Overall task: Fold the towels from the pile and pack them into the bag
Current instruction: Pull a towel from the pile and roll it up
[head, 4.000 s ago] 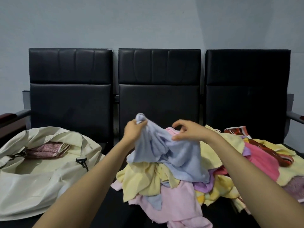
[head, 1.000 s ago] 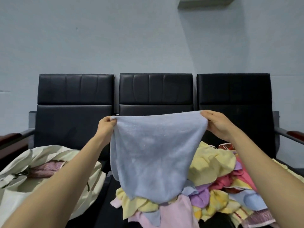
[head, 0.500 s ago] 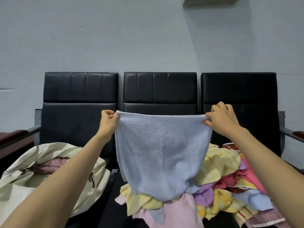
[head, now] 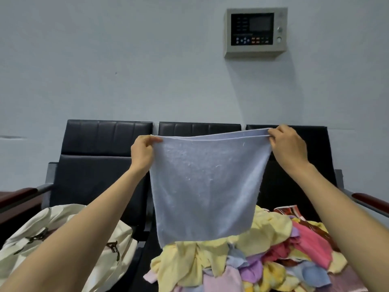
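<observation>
A light blue towel [head: 207,186] hangs spread out in the air in front of me, its top edge doubled over. My left hand [head: 143,153] pinches its upper left corner. My right hand [head: 287,147] pinches the upper right corner, a little higher. The towel's lower edge hangs just above the pile of towels [head: 263,256], a heap of yellow, pink, purple and blue cloth on the seats at the lower right. The cream bag [head: 101,247] lies at the lower left, partly hidden behind my left forearm.
A row of black padded chairs [head: 103,157] stands against the pale wall, with dark red armrests at both ends [head: 368,202]. A grey control panel [head: 255,31] is mounted on the wall at the upper right.
Both hands have lifted the blue towel higher and pulled it flatter and squarer. The view has tilted up, bringing the wall panel fully into sight.
</observation>
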`<state>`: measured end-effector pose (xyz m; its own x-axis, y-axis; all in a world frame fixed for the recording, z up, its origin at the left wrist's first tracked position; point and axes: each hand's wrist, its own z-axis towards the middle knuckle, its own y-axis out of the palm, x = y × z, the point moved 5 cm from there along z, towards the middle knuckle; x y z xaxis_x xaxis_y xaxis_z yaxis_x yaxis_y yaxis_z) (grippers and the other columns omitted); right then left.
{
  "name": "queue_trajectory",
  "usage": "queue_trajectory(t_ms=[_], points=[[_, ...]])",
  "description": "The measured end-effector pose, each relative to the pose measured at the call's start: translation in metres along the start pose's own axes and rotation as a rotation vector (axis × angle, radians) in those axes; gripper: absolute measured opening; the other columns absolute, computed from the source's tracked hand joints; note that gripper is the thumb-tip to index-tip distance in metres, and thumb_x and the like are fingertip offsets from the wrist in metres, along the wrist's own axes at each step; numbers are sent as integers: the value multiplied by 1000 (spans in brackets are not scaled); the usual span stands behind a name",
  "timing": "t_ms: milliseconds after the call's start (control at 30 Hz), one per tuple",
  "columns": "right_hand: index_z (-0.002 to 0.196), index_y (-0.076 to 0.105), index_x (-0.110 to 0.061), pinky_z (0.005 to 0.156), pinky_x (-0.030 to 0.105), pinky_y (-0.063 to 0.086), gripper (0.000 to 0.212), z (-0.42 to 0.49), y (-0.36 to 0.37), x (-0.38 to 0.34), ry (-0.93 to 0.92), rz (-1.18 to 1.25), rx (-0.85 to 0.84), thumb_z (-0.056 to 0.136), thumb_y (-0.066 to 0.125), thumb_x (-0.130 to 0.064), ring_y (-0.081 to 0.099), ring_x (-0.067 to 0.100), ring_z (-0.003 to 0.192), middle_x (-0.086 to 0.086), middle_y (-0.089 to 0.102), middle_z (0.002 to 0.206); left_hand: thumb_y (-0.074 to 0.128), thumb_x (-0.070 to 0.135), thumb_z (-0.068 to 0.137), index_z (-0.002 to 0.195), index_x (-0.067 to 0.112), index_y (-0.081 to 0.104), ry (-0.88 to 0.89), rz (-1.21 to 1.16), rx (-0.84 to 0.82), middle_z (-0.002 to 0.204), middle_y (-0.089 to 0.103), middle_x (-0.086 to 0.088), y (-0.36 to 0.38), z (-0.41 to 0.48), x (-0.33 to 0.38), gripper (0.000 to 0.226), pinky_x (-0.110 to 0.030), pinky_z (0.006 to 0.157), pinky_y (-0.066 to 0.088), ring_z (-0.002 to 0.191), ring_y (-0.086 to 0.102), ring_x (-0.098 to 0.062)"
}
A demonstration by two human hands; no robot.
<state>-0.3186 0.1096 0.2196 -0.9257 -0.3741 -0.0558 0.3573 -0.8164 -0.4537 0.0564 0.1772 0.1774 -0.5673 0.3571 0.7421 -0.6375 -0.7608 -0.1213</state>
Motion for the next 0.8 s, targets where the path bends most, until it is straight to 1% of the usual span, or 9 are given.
queue_trajectory(t_ms=[100,200,267,367,500,567,633,700,800], points=[[110,67,0,67,30,34,23,-2,-16,-2,-18,-24,13,97,52,-13,56,34,97,18,60,104,53,7,85,93,25,71,16,-66,-46,114,61,1,-5,-2,11,27,-28,87,47,105,56,-14],[104,68,0,66,31,32,20,-3,-26,0,-2,-13,48,95,56,-13,54,35,93,18,56,98,68,14,81,85,24,74,4,-147,-23,94,67,4,-11,-5,17,12,-22,73,46,87,57,-10],[104,69,-1,69,32,32,21,-1,-24,0,-10,-60,28,95,55,-13,51,35,94,17,55,98,69,9,82,78,22,73,-29,-197,4,83,67,10,-13,-5,18,15,-19,72,46,79,57,-4],[106,70,-8,76,33,34,22,0,-4,-1,-49,-259,-118,97,51,-16,46,30,100,13,55,106,64,0,84,78,19,72,-50,-154,-20,80,67,13,-8,-4,8,21,-13,72,44,79,58,2],[102,69,-12,84,30,42,15,-7,39,6,32,-399,-286,91,60,-17,46,26,105,10,49,117,64,-1,84,67,15,63,-120,-106,-41,76,64,4,7,3,-34,24,-21,69,46,79,57,-11],[106,66,-6,83,32,46,18,-12,67,11,127,-297,-353,91,60,-15,51,26,105,10,52,118,63,0,84,62,15,54,-145,-69,-53,73,60,3,21,8,-56,29,-24,65,44,77,52,-15],[99,66,-4,69,32,47,14,-14,91,17,240,-134,-379,95,56,-13,60,26,89,10,63,103,62,1,84,60,15,51,-153,-35,-37,71,58,4,33,18,-66,30,-25,63,41,75,50,-14],[91,69,-7,60,30,45,20,-9,105,22,298,-34,-294,98,52,-16,60,22,71,8,65,82,62,3,85,62,15,48,-157,-40,10,69,54,4,41,32,-65,30,-24,60,38,70,46,-12],[94,71,-8,63,28,46,20,-1,105,23,345,194,-63,97,54,-18,57,17,70,9,68,83,65,7,86,65,19,46,-170,-176,85,70,51,5,41,47,-66,30,-25,63,38,67,45,-11]])
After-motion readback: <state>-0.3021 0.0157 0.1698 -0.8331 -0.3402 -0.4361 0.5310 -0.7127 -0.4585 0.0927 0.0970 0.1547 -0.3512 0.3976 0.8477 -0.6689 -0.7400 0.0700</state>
